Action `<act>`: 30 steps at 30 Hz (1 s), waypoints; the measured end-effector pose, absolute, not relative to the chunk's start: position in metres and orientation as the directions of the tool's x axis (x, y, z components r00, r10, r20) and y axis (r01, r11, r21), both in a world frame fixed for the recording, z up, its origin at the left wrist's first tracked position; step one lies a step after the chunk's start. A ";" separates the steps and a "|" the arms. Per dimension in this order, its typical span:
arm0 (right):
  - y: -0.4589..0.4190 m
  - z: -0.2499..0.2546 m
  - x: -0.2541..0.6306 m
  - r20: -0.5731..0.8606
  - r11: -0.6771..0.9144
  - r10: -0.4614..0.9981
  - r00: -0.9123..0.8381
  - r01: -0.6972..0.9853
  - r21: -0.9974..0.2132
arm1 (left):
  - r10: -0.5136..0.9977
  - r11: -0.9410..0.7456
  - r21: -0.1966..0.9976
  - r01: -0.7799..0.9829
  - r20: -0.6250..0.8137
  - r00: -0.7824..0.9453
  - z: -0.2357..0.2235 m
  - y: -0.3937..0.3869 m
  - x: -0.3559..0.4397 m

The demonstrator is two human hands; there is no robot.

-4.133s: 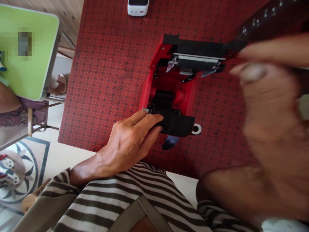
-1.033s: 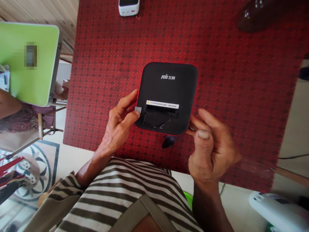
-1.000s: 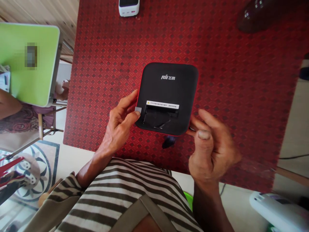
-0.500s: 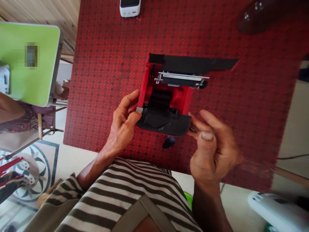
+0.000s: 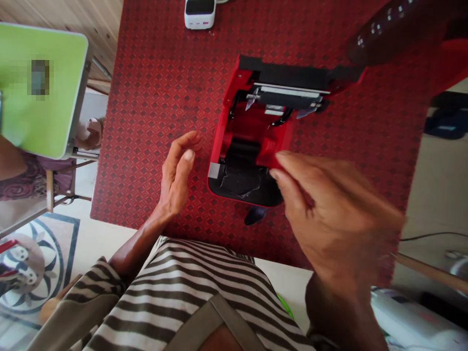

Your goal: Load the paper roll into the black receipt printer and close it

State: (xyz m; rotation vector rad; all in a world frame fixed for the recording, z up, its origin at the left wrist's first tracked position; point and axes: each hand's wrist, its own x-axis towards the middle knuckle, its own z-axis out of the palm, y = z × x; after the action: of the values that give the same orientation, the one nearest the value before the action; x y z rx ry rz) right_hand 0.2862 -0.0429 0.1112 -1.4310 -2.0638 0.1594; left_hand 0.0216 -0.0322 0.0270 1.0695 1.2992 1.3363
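A red and black printer rests on the table with its lid swung up and back. A roller with metal bars spans the inside of the lid, and small clear flaps show near its ends. The printer's hollow red inside is exposed. My left hand is just left of the printer, not touching it, fingers loosely bent and apart from the thumb. Over the printer's right front corner is my right hand, thumb and fingertips drawn close in a pinch; whatever lies between them is hidden.
The table has a red patterned cover. A white device with a dark screen lies at the far edge, and a dark shiny object is at the far right. A green table stands left, beside a person's arm.
My left hand has let go of the printer and moved slightly left. The lid is swung further back, exposing more of the inside. My right hand has moved up over the right front corner.
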 end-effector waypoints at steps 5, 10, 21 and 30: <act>0.005 0.110 0.276 0.192 0.496 0.867 -0.459 0.766 -0.409 | 0.968 -0.007 0.999 0.047 0.019 -0.250 0.015 -0.027 0.021; 0.036 0.103 0.269 0.038 0.542 0.830 -0.556 0.788 -0.292 | 0.982 -0.005 0.999 0.044 0.013 -0.189 0.019 -0.030 0.021; 0.049 0.080 0.268 0.098 0.573 0.817 -0.569 0.779 -0.254 | 0.985 0.004 0.996 0.089 0.011 -0.171 0.021 -0.028 0.019; 0.045 0.091 0.271 0.053 0.542 0.824 -0.564 0.757 -0.365 | 0.988 0.015 0.993 0.115 0.003 -0.153 0.021 -0.028 0.018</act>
State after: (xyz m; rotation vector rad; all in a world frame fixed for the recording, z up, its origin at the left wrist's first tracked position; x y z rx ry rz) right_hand 0.2710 0.0453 0.0912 -1.3338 -2.5608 0.4478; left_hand 0.0175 -0.0281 0.0208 1.2137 1.4119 1.2605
